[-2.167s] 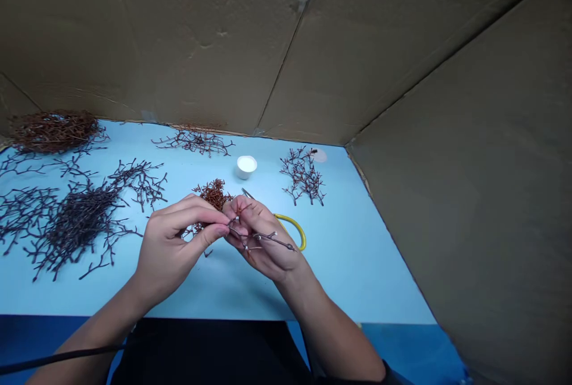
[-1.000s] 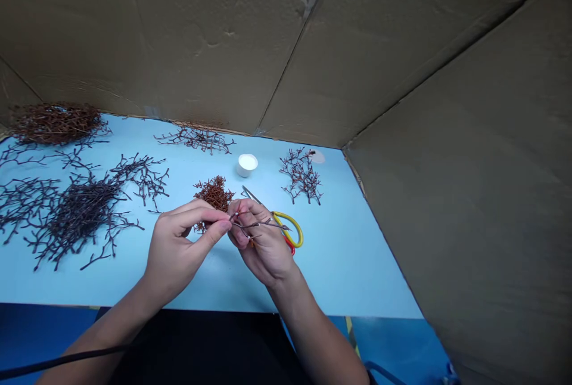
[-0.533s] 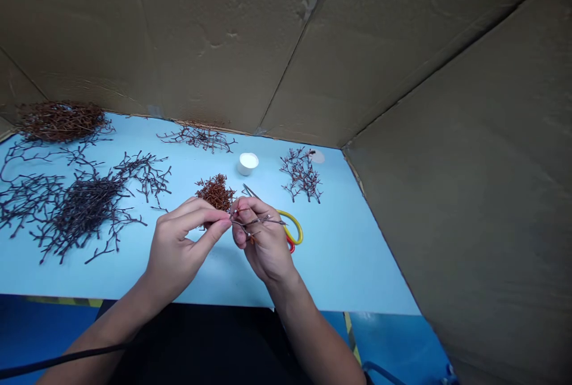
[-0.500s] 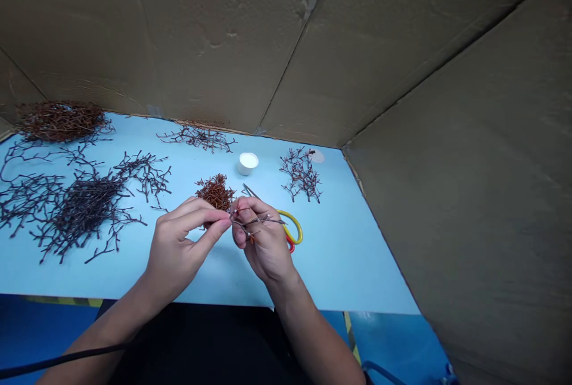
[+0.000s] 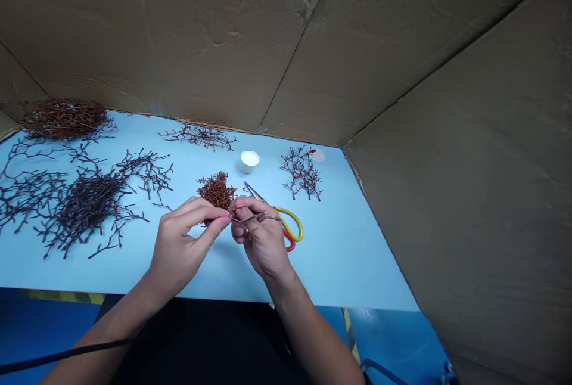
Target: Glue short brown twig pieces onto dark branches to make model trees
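Observation:
Between both hands is a thin dark branched twig (image 5: 250,219) with small reddish-brown pieces and pale spots on it. My left hand (image 5: 185,242) pinches its left end between thumb and forefinger. Fingers curled, my right hand (image 5: 263,242) grips the twig's branches, and the fingertips of both hands nearly meet. Just beyond them lies a small pile of reddish-brown twig pieces (image 5: 217,189). Scissors (image 5: 292,224) with yellow and red handles lie partly behind my right hand. A small white cup (image 5: 248,161) with white contents stands farther back.
Dark branched twigs (image 5: 89,203) are heaped on the left of the light-blue table (image 5: 348,254). A brown twig bundle (image 5: 67,118) sits at the back left, loose brown twigs (image 5: 199,134) at the back. Reddish-tipped twigs (image 5: 301,173) lie to the right. Cardboard walls (image 5: 469,164) enclose the table.
My right hand has turned slightly, and the twig's branches with it. My left hand keeps its pinch. The view has shifted a little; the things on the table stay where they were.

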Demonstrator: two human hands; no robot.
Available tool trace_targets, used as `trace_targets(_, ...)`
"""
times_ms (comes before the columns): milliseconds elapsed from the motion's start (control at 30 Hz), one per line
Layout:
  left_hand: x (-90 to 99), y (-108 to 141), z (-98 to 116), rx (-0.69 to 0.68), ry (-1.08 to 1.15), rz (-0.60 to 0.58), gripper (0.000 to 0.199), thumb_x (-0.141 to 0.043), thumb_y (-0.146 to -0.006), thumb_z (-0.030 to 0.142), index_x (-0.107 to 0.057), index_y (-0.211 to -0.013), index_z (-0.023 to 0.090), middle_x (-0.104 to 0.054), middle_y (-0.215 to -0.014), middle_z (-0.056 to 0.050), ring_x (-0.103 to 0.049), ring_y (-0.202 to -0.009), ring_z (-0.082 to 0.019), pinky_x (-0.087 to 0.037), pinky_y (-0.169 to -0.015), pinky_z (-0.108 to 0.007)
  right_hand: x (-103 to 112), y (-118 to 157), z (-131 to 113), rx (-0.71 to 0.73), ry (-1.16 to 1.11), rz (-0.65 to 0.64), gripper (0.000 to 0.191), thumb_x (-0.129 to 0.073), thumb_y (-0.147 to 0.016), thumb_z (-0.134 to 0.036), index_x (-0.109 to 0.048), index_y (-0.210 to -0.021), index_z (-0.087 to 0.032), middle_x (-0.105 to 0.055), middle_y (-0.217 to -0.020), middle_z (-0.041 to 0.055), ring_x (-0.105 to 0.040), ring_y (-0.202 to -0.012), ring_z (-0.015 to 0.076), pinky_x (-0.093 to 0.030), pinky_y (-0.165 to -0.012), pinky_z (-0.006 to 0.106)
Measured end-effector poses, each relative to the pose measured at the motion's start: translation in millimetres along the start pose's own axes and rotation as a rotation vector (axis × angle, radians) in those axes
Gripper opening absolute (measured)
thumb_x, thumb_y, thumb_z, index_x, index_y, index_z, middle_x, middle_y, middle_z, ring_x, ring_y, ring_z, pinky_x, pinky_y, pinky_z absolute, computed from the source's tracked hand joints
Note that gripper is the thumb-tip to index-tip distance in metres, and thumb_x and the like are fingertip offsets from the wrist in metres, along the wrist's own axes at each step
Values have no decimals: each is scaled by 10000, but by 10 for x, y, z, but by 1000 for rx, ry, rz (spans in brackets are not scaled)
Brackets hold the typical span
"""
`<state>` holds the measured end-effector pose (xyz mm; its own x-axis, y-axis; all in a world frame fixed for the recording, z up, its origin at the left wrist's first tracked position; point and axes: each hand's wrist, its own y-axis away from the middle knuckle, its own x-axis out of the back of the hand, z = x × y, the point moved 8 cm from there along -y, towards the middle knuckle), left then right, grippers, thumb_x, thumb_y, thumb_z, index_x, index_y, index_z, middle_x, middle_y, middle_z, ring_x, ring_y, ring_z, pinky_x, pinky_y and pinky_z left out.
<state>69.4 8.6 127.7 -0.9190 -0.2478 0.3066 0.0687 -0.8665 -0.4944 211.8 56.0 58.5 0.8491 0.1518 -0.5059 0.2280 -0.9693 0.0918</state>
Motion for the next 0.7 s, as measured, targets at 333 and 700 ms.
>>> trace_targets(333,-34,16,-74,22,-12,-6,104,-740,-982,158,-795,-908,206,-763,-819,-12,-639,-677,-133,-543,-667,-259,79,-24,-2,46,113,-23,207,-887,-867,-409,-818,-872,-214,-712,-841,20,-501,-519,81,-399,-457,248)
trace_targets(700,50,24,-263,120,-7,44,109,-741,-977,184,-793,-884,209,-768,-841,-28,-690,-770,-164,-561,-730,-286,394,-87,-84,200,547,-33,150,-783,-967,-378,-831,-1034,-252,-740,-1022,48,-642,-674,145,-513,-586,295)
